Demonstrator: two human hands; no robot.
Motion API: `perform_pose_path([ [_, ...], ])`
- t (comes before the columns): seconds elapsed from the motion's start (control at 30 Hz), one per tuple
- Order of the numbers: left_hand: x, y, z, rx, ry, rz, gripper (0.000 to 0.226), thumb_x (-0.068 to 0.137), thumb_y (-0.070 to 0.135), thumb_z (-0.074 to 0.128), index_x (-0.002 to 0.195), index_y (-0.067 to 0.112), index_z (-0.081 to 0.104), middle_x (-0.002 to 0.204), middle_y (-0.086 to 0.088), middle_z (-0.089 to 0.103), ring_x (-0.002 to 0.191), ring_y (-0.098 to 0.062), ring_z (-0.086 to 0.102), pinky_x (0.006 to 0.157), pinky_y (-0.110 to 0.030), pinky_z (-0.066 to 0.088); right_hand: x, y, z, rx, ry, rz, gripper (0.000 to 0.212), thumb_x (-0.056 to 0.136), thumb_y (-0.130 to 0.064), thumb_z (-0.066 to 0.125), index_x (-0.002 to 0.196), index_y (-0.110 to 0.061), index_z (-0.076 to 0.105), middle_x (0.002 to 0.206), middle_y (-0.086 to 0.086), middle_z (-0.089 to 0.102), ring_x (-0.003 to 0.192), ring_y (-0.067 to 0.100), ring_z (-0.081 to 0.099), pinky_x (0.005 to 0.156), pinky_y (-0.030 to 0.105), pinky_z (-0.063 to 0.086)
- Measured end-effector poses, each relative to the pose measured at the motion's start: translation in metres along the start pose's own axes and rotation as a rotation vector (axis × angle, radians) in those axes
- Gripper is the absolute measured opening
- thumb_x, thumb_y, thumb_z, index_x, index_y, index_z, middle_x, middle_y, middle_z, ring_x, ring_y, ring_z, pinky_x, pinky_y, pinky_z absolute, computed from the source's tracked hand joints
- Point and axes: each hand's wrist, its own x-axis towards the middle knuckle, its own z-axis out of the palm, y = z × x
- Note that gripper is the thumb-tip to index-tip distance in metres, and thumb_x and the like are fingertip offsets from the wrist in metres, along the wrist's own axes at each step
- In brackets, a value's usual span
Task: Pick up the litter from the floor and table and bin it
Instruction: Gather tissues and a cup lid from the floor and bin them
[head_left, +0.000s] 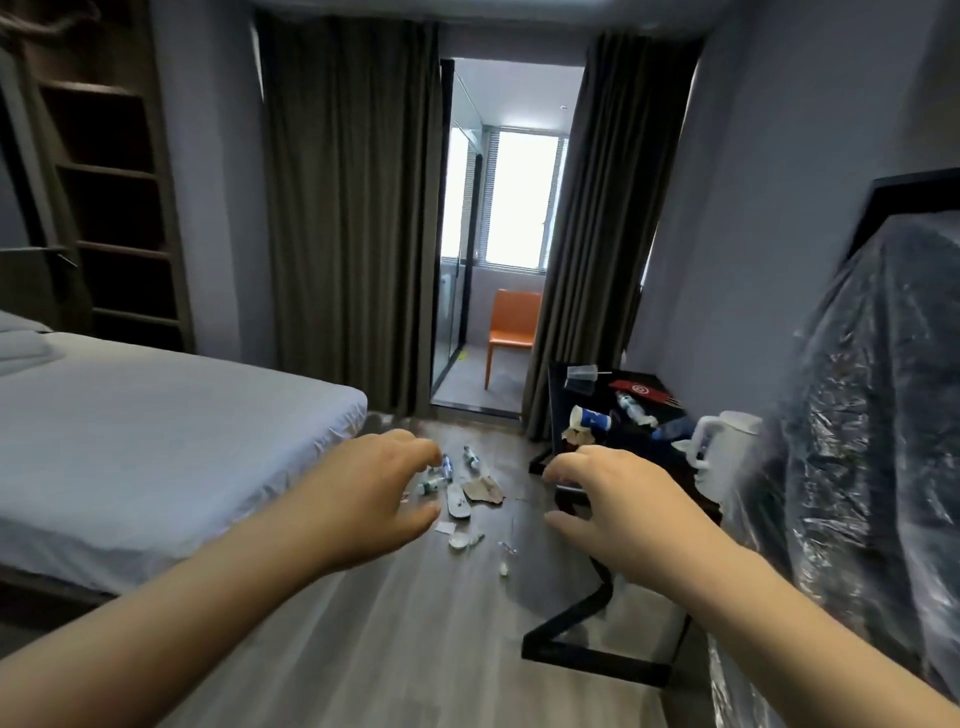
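Litter lies scattered on the wooden floor ahead: small plastic bottles (470, 457), a brown crumpled paper (483, 489), a white slipper (458, 503) and white scraps (460, 541). More litter sits on the black table (566, 376) at the right: a clear plastic cup (582, 376), a paper cup (589, 418), a plastic bottle (629, 406) and a red packet (640, 389). My left hand (379, 488) and my right hand (613, 499) are stretched out in the air in front of me, fingers apart and curled, holding nothing. No bin is in view.
A bed (145, 431) with white sheets fills the left. A white kettle (722, 447) stands on the table beside a plastic-wrapped object (857, 441) at the right. Dark curtains (353, 208) frame a doorway to a glazed area with an orange chair (511, 332).
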Motion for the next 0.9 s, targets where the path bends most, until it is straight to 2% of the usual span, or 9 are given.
perform_pose_path([
  [0.13, 0.036, -0.054, 0.030, -0.008, -0.040, -0.019, 0.033, 0.086, 0.045, 0.055, 0.113, 0.025, 0.054, 0.103, 0.007, 0.056, 0.098, -0.017, 0.057, 0.076, -0.026, 0.040, 0.056, 0.005, 0.033, 0.008, -0.062, 0.024, 0.034, 0.089, -0.042, 0.057, 0.120, -0.030, 0.055, 0.110, -0.009, 0.057, 0.104, 0.011, 0.055, 0.083, 0.026, 0.047],
  [0.2, 0.050, -0.075, 0.047, -0.032, -0.070, -0.028, 0.038, 0.086, 0.046, 0.055, 0.118, 0.026, 0.054, 0.110, 0.007, 0.058, 0.103, -0.016, 0.057, 0.085, -0.030, 0.046, 0.078, 0.010, 0.048, 0.012, -0.092, 0.040, 0.035, 0.089, -0.042, 0.057, 0.122, -0.031, 0.055, 0.110, -0.009, 0.057, 0.104, 0.011, 0.055, 0.082, 0.026, 0.046],
  [0.27, 0.065, -0.096, 0.065, -0.054, -0.091, -0.032, 0.041, 0.085, 0.048, 0.055, 0.121, 0.028, 0.054, 0.114, 0.008, 0.058, 0.105, -0.013, 0.057, 0.088, -0.031, 0.047, 0.102, 0.017, 0.065, 0.016, -0.109, 0.052, 0.037, 0.089, -0.042, 0.057, 0.124, -0.031, 0.054, 0.110, -0.010, 0.057, 0.106, 0.010, 0.055, 0.083, 0.025, 0.046],
  [0.53, 0.154, -0.174, 0.144, -0.075, -0.150, -0.067, 0.039, 0.085, 0.047, 0.056, 0.119, 0.030, 0.055, 0.111, 0.011, 0.058, 0.096, -0.008, 0.058, 0.079, -0.025, 0.047, 0.211, 0.076, 0.140, 0.043, -0.158, 0.094, 0.037, 0.087, -0.040, 0.058, 0.123, -0.032, 0.056, 0.110, -0.013, 0.056, 0.104, 0.007, 0.054, 0.083, 0.021, 0.044],
  [0.63, 0.202, -0.197, 0.171, -0.086, -0.184, -0.083, 0.038, 0.085, 0.046, 0.057, 0.119, 0.029, 0.056, 0.110, 0.010, 0.058, 0.093, -0.008, 0.059, 0.081, -0.027, 0.048, 0.258, 0.109, 0.165, 0.048, -0.168, 0.112, 0.037, 0.086, -0.039, 0.059, 0.122, -0.031, 0.057, 0.108, -0.012, 0.057, 0.102, 0.008, 0.055, 0.080, 0.021, 0.044],
  [0.77, 0.266, -0.223, 0.200, -0.082, -0.227, -0.105, 0.040, 0.085, 0.046, 0.057, 0.121, 0.029, 0.055, 0.113, 0.010, 0.057, 0.096, -0.009, 0.058, 0.084, -0.029, 0.049, 0.316, 0.150, 0.193, 0.050, -0.211, 0.126, 0.036, 0.086, -0.040, 0.059, 0.121, -0.033, 0.057, 0.099, -0.014, 0.051, 0.097, 0.008, 0.055, 0.072, 0.020, 0.035],
  [0.9, 0.311, -0.246, 0.233, -0.102, -0.279, -0.112, 0.037, 0.086, 0.046, 0.057, 0.118, 0.029, 0.055, 0.112, 0.010, 0.057, 0.098, -0.009, 0.057, 0.084, -0.026, 0.047, 0.362, 0.183, 0.217, 0.061, -0.265, 0.151, 0.036, 0.087, -0.042, 0.059, 0.121, -0.031, 0.056, 0.107, -0.009, 0.057, 0.103, 0.011, 0.056, 0.074, 0.022, 0.038],
])
